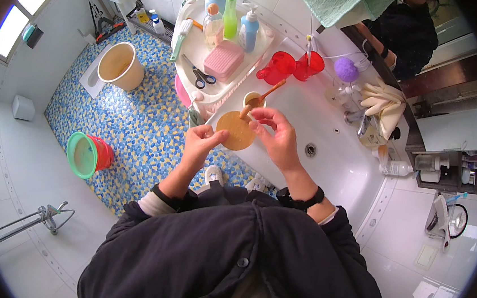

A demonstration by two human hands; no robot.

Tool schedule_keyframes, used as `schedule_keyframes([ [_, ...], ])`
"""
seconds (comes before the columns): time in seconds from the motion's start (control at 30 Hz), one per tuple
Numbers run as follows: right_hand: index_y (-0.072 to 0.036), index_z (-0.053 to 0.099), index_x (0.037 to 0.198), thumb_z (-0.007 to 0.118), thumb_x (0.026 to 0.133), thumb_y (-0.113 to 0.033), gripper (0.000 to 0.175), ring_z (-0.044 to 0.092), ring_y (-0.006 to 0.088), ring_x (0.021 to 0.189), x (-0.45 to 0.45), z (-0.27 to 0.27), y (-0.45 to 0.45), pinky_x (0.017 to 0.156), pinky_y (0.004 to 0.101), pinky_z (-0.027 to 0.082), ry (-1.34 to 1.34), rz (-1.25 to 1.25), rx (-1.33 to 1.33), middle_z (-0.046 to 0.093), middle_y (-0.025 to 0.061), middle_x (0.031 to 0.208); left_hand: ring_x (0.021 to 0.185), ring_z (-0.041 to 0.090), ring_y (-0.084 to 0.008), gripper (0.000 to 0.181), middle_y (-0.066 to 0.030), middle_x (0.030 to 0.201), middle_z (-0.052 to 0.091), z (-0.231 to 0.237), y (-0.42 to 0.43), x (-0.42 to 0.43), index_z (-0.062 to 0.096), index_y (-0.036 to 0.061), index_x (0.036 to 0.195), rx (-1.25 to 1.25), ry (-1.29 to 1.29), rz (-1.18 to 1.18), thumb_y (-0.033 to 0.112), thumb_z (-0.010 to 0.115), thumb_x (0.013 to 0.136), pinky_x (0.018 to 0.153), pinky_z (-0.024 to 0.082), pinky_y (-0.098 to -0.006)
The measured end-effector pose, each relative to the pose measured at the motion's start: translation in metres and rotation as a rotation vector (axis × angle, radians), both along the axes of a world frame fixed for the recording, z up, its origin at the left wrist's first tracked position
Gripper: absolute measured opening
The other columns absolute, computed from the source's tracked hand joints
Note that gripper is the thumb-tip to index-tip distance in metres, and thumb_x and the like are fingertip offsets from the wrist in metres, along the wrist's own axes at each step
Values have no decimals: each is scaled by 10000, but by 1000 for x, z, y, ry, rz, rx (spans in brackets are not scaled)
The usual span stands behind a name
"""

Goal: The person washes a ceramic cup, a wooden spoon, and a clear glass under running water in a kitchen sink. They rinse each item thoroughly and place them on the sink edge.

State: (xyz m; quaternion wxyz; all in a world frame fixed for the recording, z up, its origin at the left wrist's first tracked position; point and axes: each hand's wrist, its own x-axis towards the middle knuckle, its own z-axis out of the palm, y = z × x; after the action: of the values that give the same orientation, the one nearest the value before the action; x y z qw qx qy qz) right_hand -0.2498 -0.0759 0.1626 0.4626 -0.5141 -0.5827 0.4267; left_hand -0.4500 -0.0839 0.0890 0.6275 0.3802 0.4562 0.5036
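My left hand (201,142) pinches the near left edge of a round, tan, wooden-looking disc (235,132) between thumb and fingers. My right hand (277,136) is at the disc's right side, fingers curled beside a small light-brown knob-like piece (245,111) at its upper edge; whether the fingers touch this piece I cannot tell. Just beyond the disc stands a small white cup (249,95) with brown contents. An orange-brown spoon (272,89) leans out of it. The cup's lower part is partly hidden by the disc and my right fingers.
A white sink basin (331,114) lies to the right, with two red cups (281,67) at its far end. Beyond the disc, a white tray (190,70) holds scissors (198,73), a pink soap box (224,59) and pump bottles. Buckets (120,66) stand on the patterned floor at left.
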Motion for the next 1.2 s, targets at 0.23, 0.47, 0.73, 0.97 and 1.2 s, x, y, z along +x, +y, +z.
schedule_keyframes([
  [0.23, -16, 673, 1087, 695, 889, -91, 214, 617, 91, 846, -4, -2, 19, 791, 247, 503, -82, 105, -23, 678, 27, 950, 518, 319, -15, 495, 84, 535, 402, 5, 3, 0, 423, 104, 513, -12, 24, -47, 227, 825, 774, 479, 207, -226],
  [0.47, -18, 690, 1065, 707, 882, -97, 201, 617, 94, 794, -7, -4, 24, 747, 240, 506, -47, 43, 70, 679, 30, 914, 518, 320, -17, 495, 84, 529, 400, 5, 6, -3, 422, 99, 502, -42, 54, -54, 215, 825, 764, 481, 221, -226],
  [0.73, -30, 677, 1104, 713, 879, -110, 242, 609, 92, 797, -7, -15, 21, 766, 246, 502, -59, 93, -27, 671, 22, 919, 508, 309, -16, 498, 89, 527, 384, 2, 8, -3, 407, 114, 499, -69, 41, -37, 201, 826, 755, 477, 212, -228],
  [0.97, -41, 626, 1206, 722, 873, -123, 356, 637, 147, 993, -17, -30, 8, 823, 291, 510, 15, 90, -127, 688, 73, 1078, 508, 308, -18, 483, 88, 540, 389, -4, 8, -4, 418, 111, 505, -68, 37, 12, 177, 828, 750, 478, 193, -233],
  [1.2, 34, 612, 1200, 745, 856, -151, 412, 663, 177, 974, -22, -42, 8, 834, 300, 515, 41, 69, -213, 698, 143, 1071, 533, 356, -34, 404, 64, 567, 431, -8, 4, -7, 495, 89, 545, -120, 11, -10, 206, 821, 753, 508, 240, -236],
])
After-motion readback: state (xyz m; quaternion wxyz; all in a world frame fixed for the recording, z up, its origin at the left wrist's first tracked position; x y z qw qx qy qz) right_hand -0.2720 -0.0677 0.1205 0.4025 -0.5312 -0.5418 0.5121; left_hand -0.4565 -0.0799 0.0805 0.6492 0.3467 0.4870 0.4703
